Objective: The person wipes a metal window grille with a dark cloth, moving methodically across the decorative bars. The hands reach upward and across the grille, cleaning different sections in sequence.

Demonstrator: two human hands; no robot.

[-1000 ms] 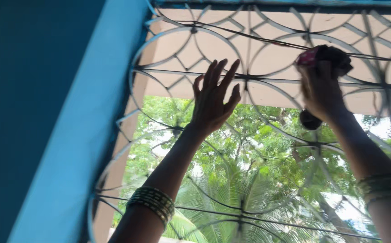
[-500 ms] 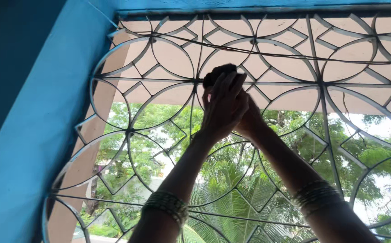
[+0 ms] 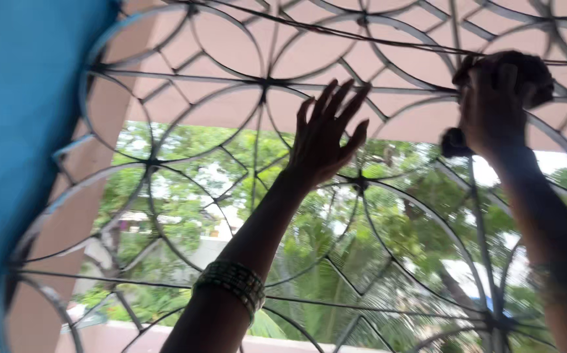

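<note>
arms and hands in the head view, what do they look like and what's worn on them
Two bare forearms, no sleeves or gloves in view. The left hand has long slim fingers, and its wrist carries a stack of thin greenish-gold bangles. The right hand is backlit and blurred; something like bangles may sit at its wrist, but that is too dark to tell.

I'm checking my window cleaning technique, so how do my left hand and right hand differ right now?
The left hand is open with fingers spread and holds nothing; the right hand is closed around a dark cloth. The left hand sits lower, the right hand higher. Both are raised at the metal window grille.
</note>
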